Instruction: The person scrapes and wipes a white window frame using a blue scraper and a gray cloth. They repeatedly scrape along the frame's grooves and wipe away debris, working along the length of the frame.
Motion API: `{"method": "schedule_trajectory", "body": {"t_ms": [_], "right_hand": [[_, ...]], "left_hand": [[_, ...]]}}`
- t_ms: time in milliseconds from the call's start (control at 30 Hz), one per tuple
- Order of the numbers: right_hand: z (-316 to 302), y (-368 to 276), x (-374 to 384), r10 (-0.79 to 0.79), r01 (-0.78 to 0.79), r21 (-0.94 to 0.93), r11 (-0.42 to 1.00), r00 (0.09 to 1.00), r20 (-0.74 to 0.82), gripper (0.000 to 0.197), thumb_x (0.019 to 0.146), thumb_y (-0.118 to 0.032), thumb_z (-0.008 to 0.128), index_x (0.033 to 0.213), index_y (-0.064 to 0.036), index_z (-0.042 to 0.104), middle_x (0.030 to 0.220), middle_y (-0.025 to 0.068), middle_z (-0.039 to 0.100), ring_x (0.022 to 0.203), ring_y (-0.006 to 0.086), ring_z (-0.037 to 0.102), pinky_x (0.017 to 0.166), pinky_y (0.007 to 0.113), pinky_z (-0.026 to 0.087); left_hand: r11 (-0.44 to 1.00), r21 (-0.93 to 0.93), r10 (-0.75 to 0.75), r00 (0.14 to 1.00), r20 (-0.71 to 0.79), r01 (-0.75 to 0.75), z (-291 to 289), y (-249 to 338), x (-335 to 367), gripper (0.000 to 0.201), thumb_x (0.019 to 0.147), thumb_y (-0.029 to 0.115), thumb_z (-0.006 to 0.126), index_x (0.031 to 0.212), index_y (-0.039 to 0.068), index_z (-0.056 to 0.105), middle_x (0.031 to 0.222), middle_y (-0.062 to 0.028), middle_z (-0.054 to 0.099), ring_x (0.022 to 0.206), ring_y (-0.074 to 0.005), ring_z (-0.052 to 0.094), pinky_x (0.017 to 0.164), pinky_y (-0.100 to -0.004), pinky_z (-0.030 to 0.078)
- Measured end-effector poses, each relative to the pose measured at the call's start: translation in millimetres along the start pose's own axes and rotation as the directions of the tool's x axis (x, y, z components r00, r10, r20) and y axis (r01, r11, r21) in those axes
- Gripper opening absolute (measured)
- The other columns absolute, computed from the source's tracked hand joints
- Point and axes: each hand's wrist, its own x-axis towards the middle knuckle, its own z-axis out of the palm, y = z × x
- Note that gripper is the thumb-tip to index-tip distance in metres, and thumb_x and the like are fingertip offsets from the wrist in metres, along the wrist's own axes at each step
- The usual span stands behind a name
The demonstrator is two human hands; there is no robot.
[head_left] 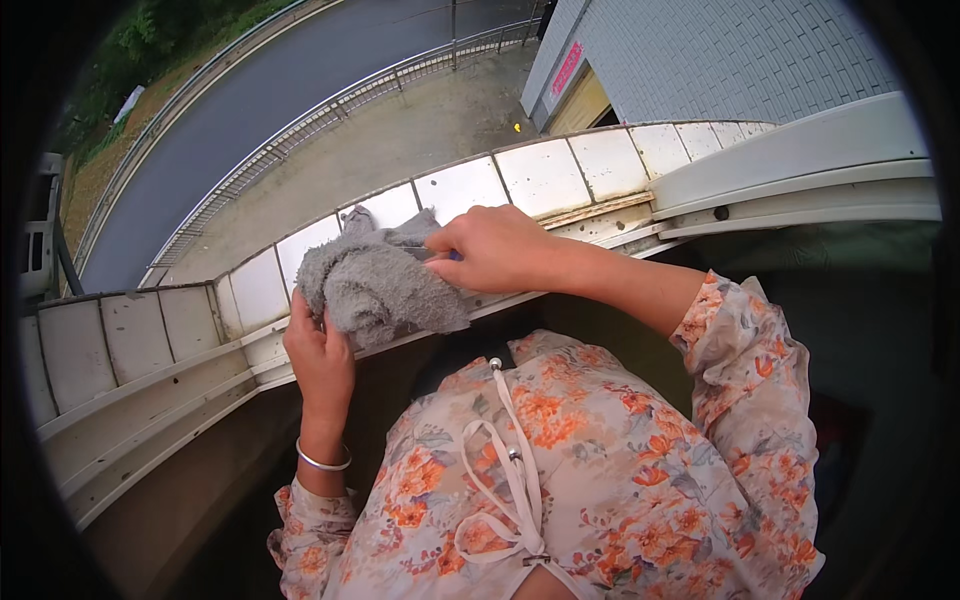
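Observation:
A crumpled grey terry cloth (385, 285) lies bunched over the window sill and its frame. My left hand (318, 345) grips the cloth's left side, thumb and fingers closed on it; a silver bangle sits on that wrist. At the cloth's upper right, my right hand (495, 248) is closed in a pinch on a thin tool with a blue part (455, 255). Most of this tool is hidden by my fingers and the cloth, so its exact kind does not show.
White tiles (545, 178) with dark, dirty joints line the outer sill. White window frame tracks (150, 400) run along both sides, with an open drop beyond. Far below are a paved yard (430, 120), a metal railing (280, 150), a road (240, 110) and a grey brick building (720, 60).

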Motion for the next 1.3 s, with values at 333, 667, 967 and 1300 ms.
{"method": "schedule_trajectory", "body": {"t_ms": [333, 667, 967, 1300], "right_hand": [[-49, 8, 10, 0.046, -0.058, 0.913, 0.405, 0.998, 0.043, 0.015, 0.1, -0.017, 0.058, 0.1, -0.003, 0.064, 0.068, 0.0018, 0.056, 0.051, 0.0063, 0.05, 0.036, 0.022, 0.038], [-62, 53, -21, -0.038, -0.116, 0.975, 0.192, 0.991, 0.126, 0.018, 0.102, -0.022, 0.055, 0.092, -0.0069, 0.056, 0.058, 0.0049, 0.046, 0.039, 0.0119, 0.041, 0.034, 0.027, 0.033], [-66, 73, -53, 0.235, -0.062, 0.942, 0.331, 0.972, -0.019, 0.034, 0.104, -0.037, 0.06, 0.089, -0.007, 0.059, 0.058, 0.001, 0.049, 0.041, 0.0095, 0.043, 0.039, 0.024, 0.035], [-58, 83, -98, 0.529, 0.072, 0.78, 0.621, 0.696, -0.485, 0.038, 0.104, -0.038, 0.062, 0.083, -0.0062, 0.057, 0.059, -0.0021, 0.051, 0.043, 0.0067, 0.046, 0.04, 0.024, 0.037]], "left_hand": [[0.971, 0.159, 0.163, 0.981, 0.106, -0.179, -2, 82, 168, 0.027, 0.104, 0.022, 0.06, 0.113, -0.001, 0.068, 0.078, -0.0033, 0.063, 0.067, -0.0091, 0.051, 0.063, -0.0273, 0.044], [0.875, -0.354, -0.165, 0.891, 0.423, 0.33, 29, 120, 232, 0.029, 0.102, 0.028, 0.06, 0.102, 0.004, 0.077, 0.072, 0.0052, 0.059, 0.056, -0.0036, 0.042, 0.052, -0.0227, 0.032], [0.709, -0.632, -0.058, 0.919, 0.391, 0.314, 36, 153, 261, 0.019, 0.106, 0.028, 0.059, 0.1, 0.012, 0.068, 0.067, 0.0061, 0.058, 0.043, -0.0027, 0.033, 0.04, -0.0222, 0.022], [0.83, -0.513, 0.326, 0.937, 0.127, -0.219, 25, 106, 310, 0.028, 0.103, 0.025, 0.063, 0.12, 0.005, 0.073, 0.094, -0.0044, 0.075, 0.086, -0.0078, 0.065, 0.076, -0.0257, 0.051]]}}
